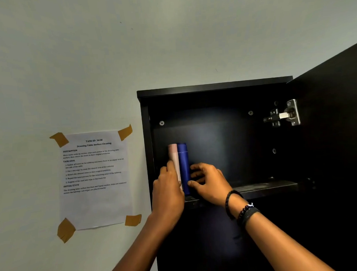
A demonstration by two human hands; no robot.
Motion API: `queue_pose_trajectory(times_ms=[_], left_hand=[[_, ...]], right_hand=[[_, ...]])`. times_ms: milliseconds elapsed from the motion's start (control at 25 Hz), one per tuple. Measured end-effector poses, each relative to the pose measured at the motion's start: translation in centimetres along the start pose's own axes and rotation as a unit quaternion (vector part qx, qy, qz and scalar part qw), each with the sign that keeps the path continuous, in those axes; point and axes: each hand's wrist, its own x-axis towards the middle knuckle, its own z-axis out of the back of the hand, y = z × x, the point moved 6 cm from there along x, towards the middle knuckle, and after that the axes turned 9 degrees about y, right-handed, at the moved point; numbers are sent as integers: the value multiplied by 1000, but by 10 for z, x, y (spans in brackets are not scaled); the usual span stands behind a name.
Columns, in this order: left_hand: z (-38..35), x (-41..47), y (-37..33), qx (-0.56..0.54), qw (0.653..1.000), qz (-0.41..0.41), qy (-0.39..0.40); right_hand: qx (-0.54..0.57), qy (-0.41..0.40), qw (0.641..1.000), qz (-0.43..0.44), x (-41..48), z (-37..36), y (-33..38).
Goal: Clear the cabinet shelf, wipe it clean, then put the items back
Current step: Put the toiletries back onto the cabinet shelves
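Observation:
A black wall cabinet (214, 85) hangs open, its shelf (265, 185) running across the middle. At the shelf's left end two tall bottles stand upright side by side: a pink bottle (173, 154) and a dark blue bottle (183, 161). My left hand (167, 189) wraps the pink bottle from the left, with the thumb across its front. My right hand (208, 182) grips the blue bottle from the right, fingers curled around its lower half. The bottles' bases are hidden behind my hands.
The cabinet door (333, 149) swings out to the right on a metal hinge (283, 115). A printed task sheet (94, 178) is taped to the pale wall left of the cabinet. The lower compartment below the shelf is dark.

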Motion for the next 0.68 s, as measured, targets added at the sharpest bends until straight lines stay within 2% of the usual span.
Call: queue_pose_trajectory(times_ms=[680], left_hand=[[-8, -17, 9, -4, 1000, -27, -11]], right_hand=[[-72, -57, 995, -24, -13, 1, 4]])
